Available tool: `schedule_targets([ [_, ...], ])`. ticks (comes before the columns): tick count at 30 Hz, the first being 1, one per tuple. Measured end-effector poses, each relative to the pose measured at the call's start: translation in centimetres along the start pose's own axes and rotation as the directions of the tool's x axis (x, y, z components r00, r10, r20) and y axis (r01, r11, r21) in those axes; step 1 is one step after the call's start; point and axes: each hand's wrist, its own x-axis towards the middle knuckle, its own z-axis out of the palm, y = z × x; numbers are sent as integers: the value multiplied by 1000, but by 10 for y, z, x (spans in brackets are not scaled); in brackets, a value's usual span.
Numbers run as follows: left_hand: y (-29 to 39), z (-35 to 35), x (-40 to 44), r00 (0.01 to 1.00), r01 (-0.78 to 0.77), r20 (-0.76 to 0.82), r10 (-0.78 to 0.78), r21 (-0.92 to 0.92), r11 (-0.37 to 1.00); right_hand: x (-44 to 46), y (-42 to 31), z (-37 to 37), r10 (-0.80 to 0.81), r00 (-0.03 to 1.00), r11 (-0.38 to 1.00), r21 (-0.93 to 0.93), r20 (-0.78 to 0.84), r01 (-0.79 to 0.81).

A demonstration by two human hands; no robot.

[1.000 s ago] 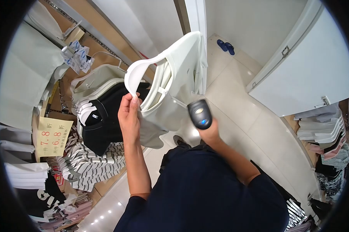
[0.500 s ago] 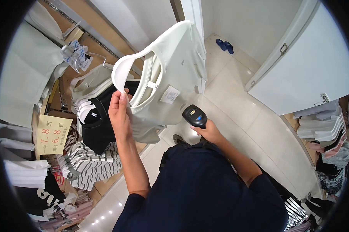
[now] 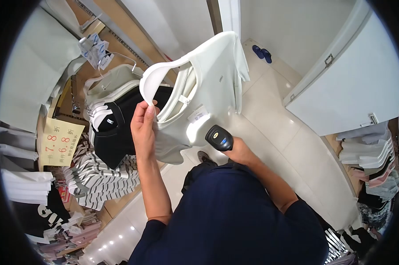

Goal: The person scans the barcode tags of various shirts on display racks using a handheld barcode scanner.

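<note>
My left hand [image 3: 144, 126] grips the lower end of a white hanger [image 3: 152, 81]. From that hanger hangs a pale grey-white shirt [image 3: 221, 84], spread out to the right. A paper tag [image 3: 197, 114] lies on the shirt's front, with a bright patch of light just below it. My right hand [image 3: 239, 151] is closed round the handle of a black handheld scanner [image 3: 219, 138], whose head is close to the tag and the shirt's lower part. Behind my left hand, a black shirt [image 3: 115, 143] hangs on the rack.
Striped shirts [image 3: 102, 176] hang at the left below a yellow price sign [image 3: 61, 142]. Folded-looking garments [image 3: 367, 145] hang at the right under a white door [image 3: 349, 79]. Blue slippers [image 3: 262, 54] lie on the tiled floor [image 3: 279, 119].
The tag has come into view on the shirt, and a light patch now shows on the cloth. Over the last half second the shirt and hanger shifted right, and the scanner turned slightly towards the tag.
</note>
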Motion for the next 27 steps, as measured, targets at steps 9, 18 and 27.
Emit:
schedule_targets([
  [9, -11, -16, -4, 998, 21, 52, -22, 25, 999, 12, 18, 11, 41, 998, 999, -4, 46, -41],
  [18, -19, -29, -1, 997, 54, 45, -56, 38, 998, 25, 31, 21, 29, 998, 999, -16, 54, -29],
  [27, -54, -35, -6, 987, -94, 160, 29, 413, 906, 51, -35, -25, 323, 855, 946, 121, -407, -300],
])
